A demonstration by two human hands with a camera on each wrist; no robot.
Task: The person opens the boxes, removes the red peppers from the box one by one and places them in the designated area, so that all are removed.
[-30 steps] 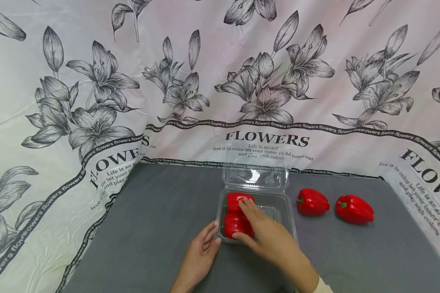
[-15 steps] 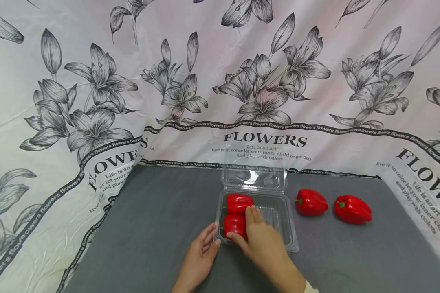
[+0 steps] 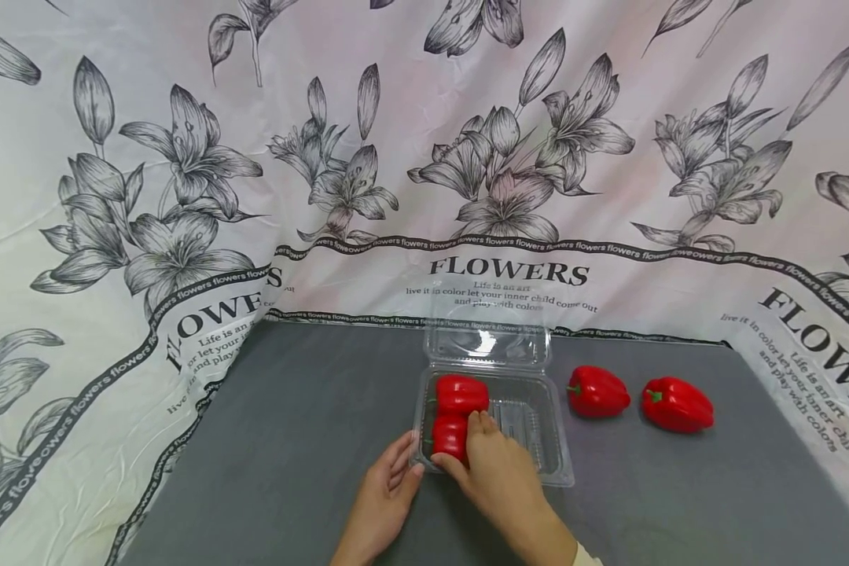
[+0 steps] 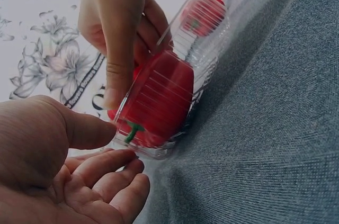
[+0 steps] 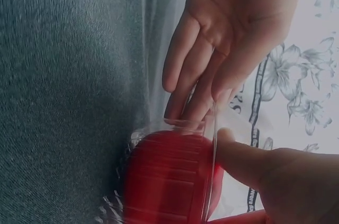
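Head view: I count four red peppers (image 3: 462, 393), two inside one clear container (image 3: 550, 431) at lower centre, two on the grey tabletop (image 3: 311, 409) toward the right. I see the left hand (image 3: 384, 494) pinching the container's corner, the right hand (image 3: 505, 478) gripping the nearer boxed pepper (image 3: 449, 437).

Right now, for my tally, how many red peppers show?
4: rear pepper and front pepper in the container; third pepper and rightmost pepper on the table right of it.
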